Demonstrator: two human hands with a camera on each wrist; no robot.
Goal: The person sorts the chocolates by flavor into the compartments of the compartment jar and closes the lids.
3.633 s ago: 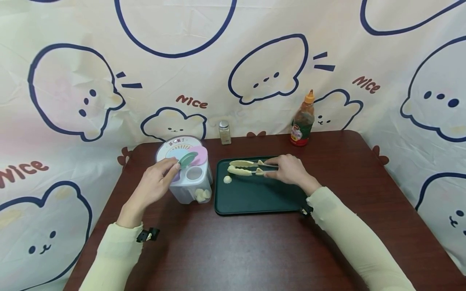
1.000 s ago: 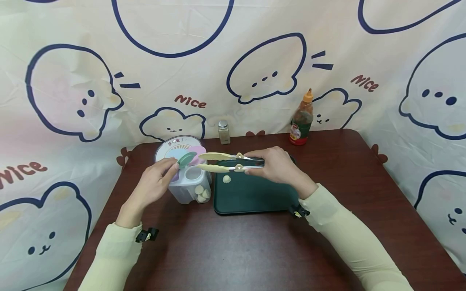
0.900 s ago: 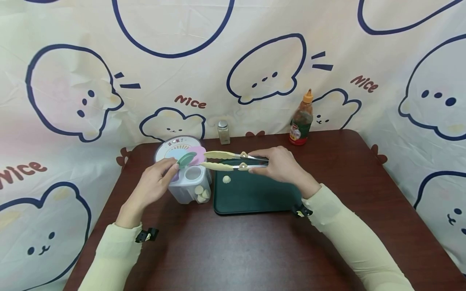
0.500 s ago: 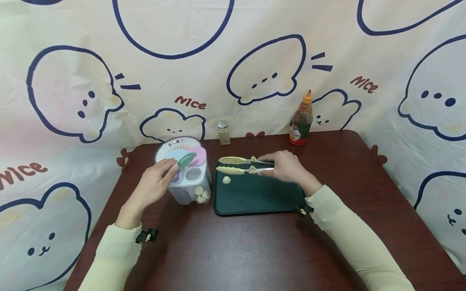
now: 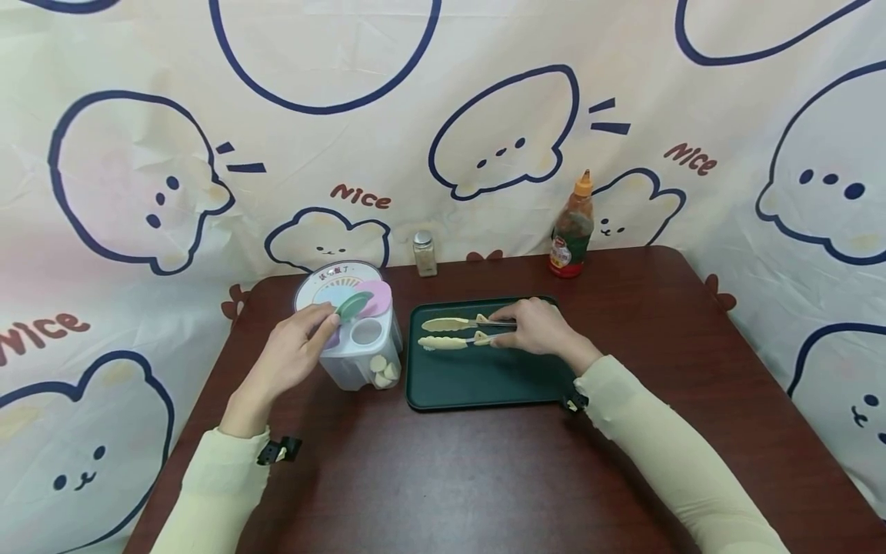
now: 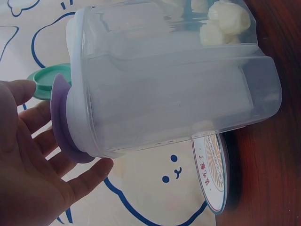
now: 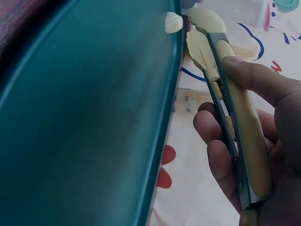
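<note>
My left hand (image 5: 299, 342) pinches a green round lid (image 5: 354, 305), raised at the top of a clear multi-compartment container (image 5: 351, 372). Beside the lid is a round opening (image 5: 367, 331). Several white pieces (image 6: 229, 18) lie inside the container. My right hand (image 5: 541, 329) grips cream-tipped metal tongs (image 5: 453, 325), their tips parted, above the dark green tray (image 5: 484, 385). One small white piece (image 7: 173, 22) sits near the tray's edge in the right wrist view. In the head view the lower tong arm mostly hides it.
A purple lid (image 6: 61, 117) and a pink lid (image 5: 377, 298) cover other container openings. Behind stands a round printed disc (image 5: 332, 277). A shaker jar (image 5: 425, 254) and a sauce bottle (image 5: 572, 231) stand along the back of the brown table (image 5: 443, 477).
My right hand has carried the tongs from beside the container's top back right, then down over the tray's white piece. Compared with the oldest frame, more white shows in the container. My left hand stays put.
</note>
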